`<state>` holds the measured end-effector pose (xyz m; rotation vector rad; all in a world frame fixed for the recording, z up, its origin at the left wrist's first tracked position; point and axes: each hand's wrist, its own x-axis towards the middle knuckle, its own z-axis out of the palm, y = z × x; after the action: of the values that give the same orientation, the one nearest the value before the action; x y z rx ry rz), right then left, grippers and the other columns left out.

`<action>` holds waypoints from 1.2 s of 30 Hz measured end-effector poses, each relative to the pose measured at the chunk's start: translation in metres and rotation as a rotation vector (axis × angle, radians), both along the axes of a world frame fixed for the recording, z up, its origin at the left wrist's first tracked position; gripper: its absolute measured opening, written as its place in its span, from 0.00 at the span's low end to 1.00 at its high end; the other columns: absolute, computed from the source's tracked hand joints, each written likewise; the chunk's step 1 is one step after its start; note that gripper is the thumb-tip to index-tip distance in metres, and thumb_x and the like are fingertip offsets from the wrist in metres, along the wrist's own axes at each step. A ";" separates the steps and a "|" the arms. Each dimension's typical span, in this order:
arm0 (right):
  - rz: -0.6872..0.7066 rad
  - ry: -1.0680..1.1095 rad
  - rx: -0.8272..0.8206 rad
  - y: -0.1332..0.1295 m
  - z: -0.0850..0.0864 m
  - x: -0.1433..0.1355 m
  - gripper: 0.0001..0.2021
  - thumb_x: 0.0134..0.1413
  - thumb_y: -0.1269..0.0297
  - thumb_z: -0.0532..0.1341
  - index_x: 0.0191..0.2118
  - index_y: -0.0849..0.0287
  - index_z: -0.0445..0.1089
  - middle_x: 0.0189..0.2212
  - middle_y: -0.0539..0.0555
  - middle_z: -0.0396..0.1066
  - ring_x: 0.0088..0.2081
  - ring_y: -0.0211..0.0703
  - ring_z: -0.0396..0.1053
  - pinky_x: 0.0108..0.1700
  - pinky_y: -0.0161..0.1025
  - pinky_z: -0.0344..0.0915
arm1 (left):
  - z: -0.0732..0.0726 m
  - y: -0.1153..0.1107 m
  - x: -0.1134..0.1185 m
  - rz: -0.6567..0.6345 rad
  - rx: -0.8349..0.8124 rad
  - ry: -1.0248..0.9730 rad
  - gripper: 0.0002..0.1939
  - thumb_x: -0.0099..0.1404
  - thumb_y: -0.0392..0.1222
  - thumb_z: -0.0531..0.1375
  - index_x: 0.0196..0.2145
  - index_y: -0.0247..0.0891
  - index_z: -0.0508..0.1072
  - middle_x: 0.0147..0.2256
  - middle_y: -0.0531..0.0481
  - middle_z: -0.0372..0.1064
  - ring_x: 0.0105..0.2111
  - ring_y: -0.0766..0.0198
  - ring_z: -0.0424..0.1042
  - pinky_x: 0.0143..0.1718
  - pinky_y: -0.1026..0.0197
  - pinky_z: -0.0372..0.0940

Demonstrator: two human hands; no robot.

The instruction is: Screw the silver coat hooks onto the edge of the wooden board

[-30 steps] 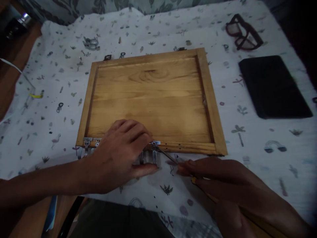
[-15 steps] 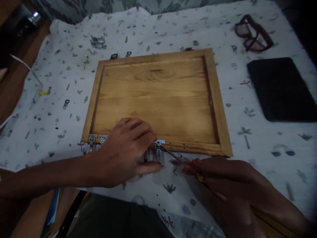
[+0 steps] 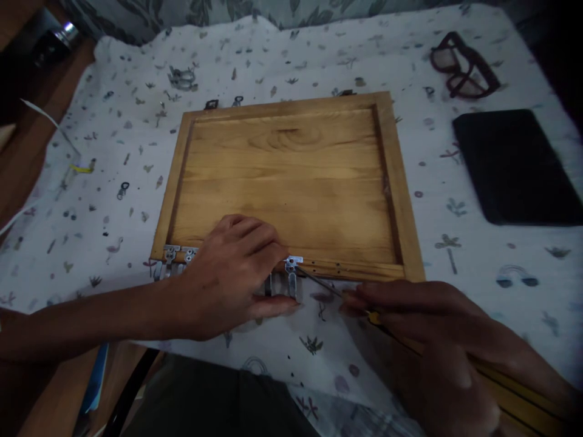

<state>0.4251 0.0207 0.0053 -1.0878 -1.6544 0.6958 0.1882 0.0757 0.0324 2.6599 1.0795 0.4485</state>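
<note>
A wooden panel with a raised frame [image 3: 282, 182] lies on the patterned cloth. Along its near edge sit several metal clips, one of them [image 3: 292, 267] just right of my left hand [image 3: 241, 273]. That hand rests over the near edge, fingers on the wood, with the thumb and fingers closed around a metal clip. My right hand [image 3: 432, 340] grips a screwdriver with a yellow handle [image 3: 514, 394]; the shaft [image 3: 321, 284] slants up left and its tip meets the clip. Small holes show in the edge to the right of this clip.
Dark-framed glasses [image 3: 465, 67] and a black flat object [image 3: 519, 167] lie on the cloth [image 3: 478, 267] at the right. Loose metal clips [image 3: 181, 78] are beyond the panel. A white cable [image 3: 50, 122] runs at the left, near a dark object with a shiny end [image 3: 57, 42].
My right hand and the screwdriver handle have shifted slightly right, and more of the yellow handle shows. The tip remains at the clip. My left hand has hardly moved.
</note>
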 end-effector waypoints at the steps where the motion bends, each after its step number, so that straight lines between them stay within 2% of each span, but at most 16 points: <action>1: -0.012 0.009 -0.004 0.000 0.001 0.001 0.08 0.65 0.67 0.56 0.35 0.54 0.71 0.39 0.55 0.76 0.35 0.42 0.76 0.33 0.40 0.77 | 0.000 0.000 0.000 0.000 0.001 -0.001 0.19 0.65 0.54 0.65 0.41 0.33 0.73 0.40 0.44 0.75 0.42 0.52 0.74 0.47 0.47 0.65; 7: 0.147 -0.071 -0.071 0.002 0.012 0.021 0.05 0.60 0.65 0.63 0.41 0.52 0.75 0.42 0.55 0.76 0.35 0.44 0.77 0.35 0.43 0.79 | 0.000 0.001 0.001 0.008 -0.003 0.018 0.19 0.65 0.55 0.65 0.40 0.34 0.74 0.40 0.44 0.76 0.42 0.54 0.74 0.46 0.48 0.65; 12: 0.103 -0.011 -0.066 0.001 0.011 0.023 0.09 0.65 0.64 0.57 0.41 0.52 0.75 0.41 0.55 0.76 0.36 0.42 0.77 0.36 0.42 0.79 | 0.000 0.001 0.001 0.005 -0.007 -0.004 0.18 0.66 0.52 0.65 0.41 0.31 0.74 0.40 0.43 0.76 0.41 0.53 0.74 0.48 0.46 0.65; 15: 0.087 -0.012 -0.035 -0.001 0.007 0.017 0.06 0.61 0.60 0.62 0.40 0.52 0.76 0.39 0.55 0.76 0.36 0.45 0.77 0.33 0.42 0.79 | 0.000 0.002 0.000 -0.004 0.004 -0.011 0.18 0.66 0.52 0.65 0.40 0.31 0.74 0.40 0.43 0.76 0.41 0.53 0.75 0.49 0.46 0.65; 17: 0.069 -0.006 -0.015 -0.003 0.004 0.013 0.08 0.56 0.56 0.67 0.40 0.51 0.76 0.37 0.55 0.75 0.37 0.47 0.77 0.32 0.43 0.79 | 0.000 0.002 0.000 -0.008 0.011 0.000 0.19 0.65 0.53 0.65 0.40 0.32 0.74 0.40 0.43 0.76 0.41 0.53 0.75 0.48 0.47 0.65; 21: 0.085 -0.017 -0.006 -0.005 0.002 0.008 0.11 0.51 0.53 0.70 0.38 0.51 0.76 0.35 0.56 0.75 0.39 0.50 0.77 0.30 0.43 0.78 | 0.000 0.001 -0.001 -0.006 0.014 0.015 0.18 0.65 0.54 0.64 0.41 0.34 0.74 0.41 0.44 0.76 0.42 0.54 0.75 0.49 0.48 0.65; 26: 0.080 -0.019 -0.006 -0.002 0.002 0.008 0.12 0.50 0.52 0.70 0.37 0.51 0.76 0.35 0.56 0.75 0.38 0.51 0.77 0.30 0.44 0.78 | -0.001 0.001 -0.001 0.010 -0.002 0.001 0.18 0.65 0.53 0.65 0.41 0.34 0.74 0.41 0.43 0.76 0.42 0.54 0.75 0.51 0.46 0.63; 31: 0.046 0.005 -0.006 -0.002 0.003 0.013 0.09 0.55 0.55 0.67 0.38 0.52 0.76 0.36 0.56 0.76 0.35 0.49 0.77 0.30 0.44 0.78 | 0.000 0.001 0.000 -0.003 0.001 0.001 0.19 0.64 0.53 0.66 0.40 0.33 0.74 0.40 0.43 0.76 0.42 0.53 0.75 0.50 0.46 0.63; 36: 0.046 0.017 -0.025 -0.006 0.005 0.013 0.10 0.53 0.54 0.69 0.36 0.53 0.76 0.34 0.56 0.76 0.37 0.51 0.77 0.31 0.44 0.78 | 0.000 -0.001 -0.001 0.012 -0.017 0.004 0.20 0.63 0.54 0.68 0.41 0.33 0.74 0.41 0.43 0.75 0.43 0.52 0.74 0.53 0.45 0.61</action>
<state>0.4376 0.0144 0.0106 -1.0619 -1.6642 0.7554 0.1876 0.0752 0.0321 2.6412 1.0964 0.4348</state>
